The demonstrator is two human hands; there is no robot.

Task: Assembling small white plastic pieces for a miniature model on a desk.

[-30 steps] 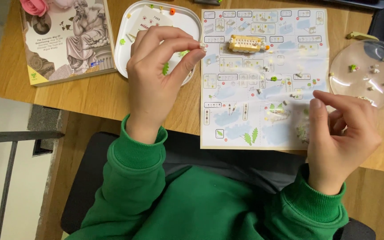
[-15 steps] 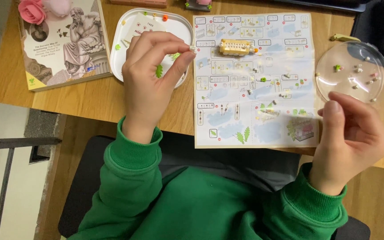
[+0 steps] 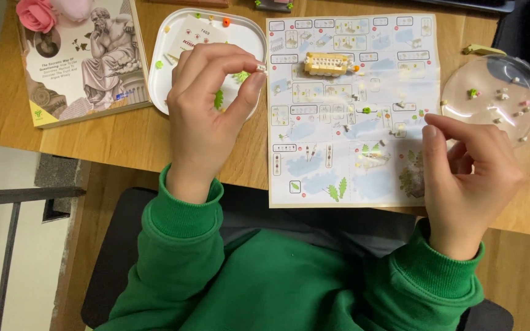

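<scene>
Wooden desk across the top of the frame | tiny pale brick piece upper centre, pinched between your left hand's thumb and forefinger tips, above the white tray edge | your right hand, centre right, fingers curled together, contents unclear | instruction sheet between hands | clear lid upper right.

The sleeves are plain green. The tray is white and carries small green and orange pieces. The instruction sheet is white with pale blue panels, red markings and green leaf figures. The small block assembly is cream-yellow. The book cover shows a grey statue and a pink rose. The table is light brown wood grain.
</scene>
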